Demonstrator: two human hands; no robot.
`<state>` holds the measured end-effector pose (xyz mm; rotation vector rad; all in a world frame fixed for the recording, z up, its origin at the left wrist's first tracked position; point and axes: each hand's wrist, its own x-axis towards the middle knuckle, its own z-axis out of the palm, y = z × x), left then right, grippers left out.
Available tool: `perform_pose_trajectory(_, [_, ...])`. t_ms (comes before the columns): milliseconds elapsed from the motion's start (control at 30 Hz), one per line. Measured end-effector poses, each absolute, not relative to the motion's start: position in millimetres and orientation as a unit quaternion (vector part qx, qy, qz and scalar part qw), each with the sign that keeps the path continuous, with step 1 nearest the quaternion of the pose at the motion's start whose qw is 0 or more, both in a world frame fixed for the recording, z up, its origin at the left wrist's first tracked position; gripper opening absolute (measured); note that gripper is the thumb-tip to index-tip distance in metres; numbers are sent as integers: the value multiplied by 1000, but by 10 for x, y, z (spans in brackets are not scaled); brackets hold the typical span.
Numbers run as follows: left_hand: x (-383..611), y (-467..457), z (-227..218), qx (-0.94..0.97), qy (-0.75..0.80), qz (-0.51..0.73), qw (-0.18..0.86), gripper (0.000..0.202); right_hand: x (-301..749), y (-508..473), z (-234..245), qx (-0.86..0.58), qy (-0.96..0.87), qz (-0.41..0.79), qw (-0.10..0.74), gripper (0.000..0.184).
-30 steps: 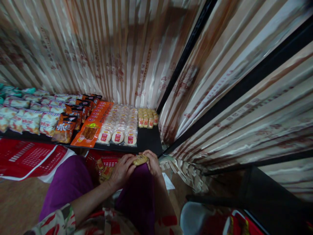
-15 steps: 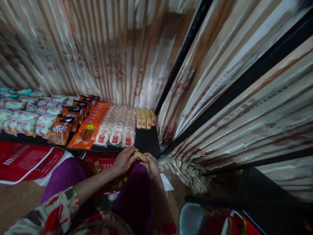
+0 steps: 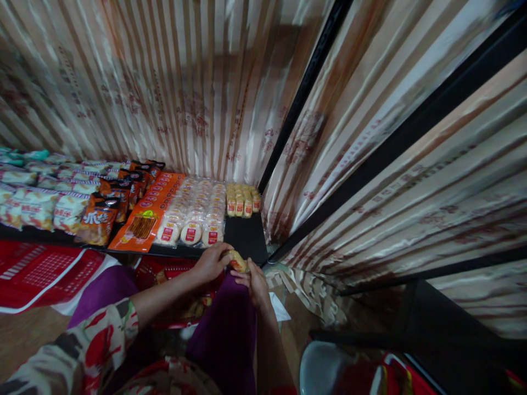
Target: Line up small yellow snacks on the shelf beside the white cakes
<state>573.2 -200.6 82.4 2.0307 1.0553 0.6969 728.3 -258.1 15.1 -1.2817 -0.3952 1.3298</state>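
A small yellow wrapped snack [image 3: 237, 261] is held between both my hands, just in front of the black shelf [image 3: 246, 236]. My left hand [image 3: 211, 262] pinches its left end. My right hand [image 3: 254, 283] grips it from below and to the right. Both hands hover over my purple trousers [image 3: 224, 329]. On the shelf behind lies a row of similar yellow snacks [image 3: 241, 201], beside rows of round white cakes [image 3: 192, 215].
Orange packets [image 3: 145, 211], brown packets [image 3: 102, 218] and white bags [image 3: 35, 206] fill the shelf to the left. A red plastic bag [image 3: 39, 270] lies on the floor at left. Striped curtains [image 3: 185, 82] hang behind, with black frame bars [image 3: 307, 90] at right.
Both hands with the snack have risen from my lap toward the shelf's front edge. The snack has turned from flat to end-on. The view has drifted slightly.
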Motion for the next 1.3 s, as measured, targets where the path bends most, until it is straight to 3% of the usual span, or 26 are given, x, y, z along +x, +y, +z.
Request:
perform_pose_trajectory(267, [5808, -1979, 804, 777, 431, 259, 378, 20, 7332, -2634, 178, -583, -163, 555, 571, 43])
perform_pose_trajectory(700, [5854, -1960, 681, 708, 439, 281, 477, 14, 7326, -2659, 145, -540, -127, 544, 629, 53])
perform_pose_trajectory(833, [5839, -1971, 548, 671, 453, 287, 513, 17, 7302, -2644, 164, -543, -121, 535, 636, 50])
perform_pose_trajectory(1067, [5852, -2046, 381, 570, 476, 296, 600, 24, 7326, -2678, 228, -529, -175, 544, 627, 29])
perform_pose_trajectory(1300, [5846, -2193, 388, 530, 484, 309, 624, 23, 7299, -2587, 179, -553, -164, 500, 647, 39])
